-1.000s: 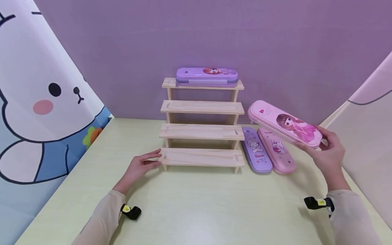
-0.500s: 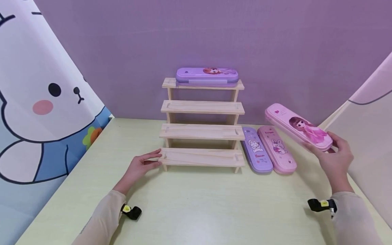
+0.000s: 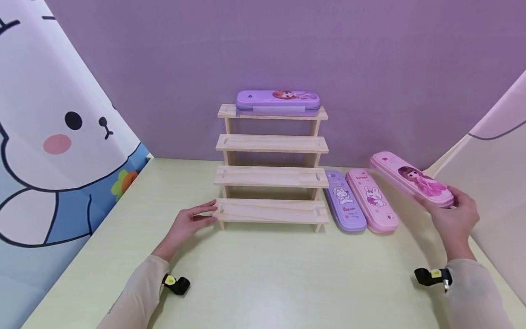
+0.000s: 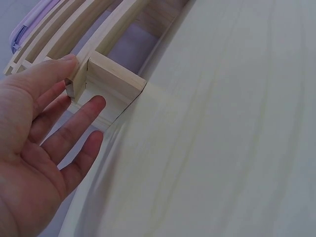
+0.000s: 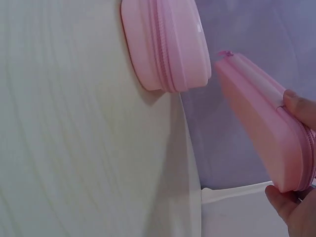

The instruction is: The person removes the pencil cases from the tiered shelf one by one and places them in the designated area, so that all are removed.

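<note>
My right hand (image 3: 457, 219) grips the near end of a pink pencil case (image 3: 415, 180) with a girl printed on its lid. That case is tilted and in the air, apart from the table in the right wrist view. At the left end of the bottom step of a wooden tiered shelf (image 3: 271, 211), my left hand (image 3: 190, 225) pinches the board. The left wrist view shows the thumb on the board's end and other fingers spread below. A purple pencil case (image 3: 277, 103) lies on the top step.
Right of the shelf, a purple pencil case (image 3: 346, 201) and a pink rabbit pencil case (image 3: 371, 201) lie side by side on the pale table (image 3: 255, 278). A purple backdrop (image 3: 370, 68) stands behind, and printed cloth (image 3: 49, 114) hangs at the left.
My right hand has carried the pink girl pencil case to the right and downward, away from the shelf. The left hand has stayed at the bottom step.
</note>
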`<state>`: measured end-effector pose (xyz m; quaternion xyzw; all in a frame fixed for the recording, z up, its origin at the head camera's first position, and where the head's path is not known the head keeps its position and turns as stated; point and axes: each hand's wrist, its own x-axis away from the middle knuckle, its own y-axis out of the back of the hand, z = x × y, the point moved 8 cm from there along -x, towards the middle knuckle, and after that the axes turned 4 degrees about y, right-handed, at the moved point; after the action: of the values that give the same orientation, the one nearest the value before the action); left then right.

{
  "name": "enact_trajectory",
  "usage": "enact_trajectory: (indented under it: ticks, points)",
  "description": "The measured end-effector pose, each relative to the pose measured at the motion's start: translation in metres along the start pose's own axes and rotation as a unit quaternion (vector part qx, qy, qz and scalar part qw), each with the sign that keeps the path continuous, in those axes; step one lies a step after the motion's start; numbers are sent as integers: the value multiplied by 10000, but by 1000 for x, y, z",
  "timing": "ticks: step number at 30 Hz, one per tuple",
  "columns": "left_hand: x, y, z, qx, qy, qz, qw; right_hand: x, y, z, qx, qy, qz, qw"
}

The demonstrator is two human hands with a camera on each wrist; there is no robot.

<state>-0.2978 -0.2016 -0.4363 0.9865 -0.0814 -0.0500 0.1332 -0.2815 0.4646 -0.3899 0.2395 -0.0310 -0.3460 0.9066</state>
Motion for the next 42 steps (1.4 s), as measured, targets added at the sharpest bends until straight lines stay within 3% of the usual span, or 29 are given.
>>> enact_trajectory:
  ticks: [8, 18, 24, 42]
  points:
    - [0, 0, 1, 0, 47, -9, 10000, -5, 0, -10, 543, 99, 180, 9983]
    - [0, 1, 2, -76, 11, -30, 10000, 1, -8, -10, 1130, 675, 669, 9890]
    - [1, 1, 3, -40, 49, -33, 10000, 5, -14, -10, 1499, 907, 1130, 9780]
    - [0, -1, 1, -3, 79, 63, 9999, 18, -29, -26, 1986, 950, 2377, 9461]
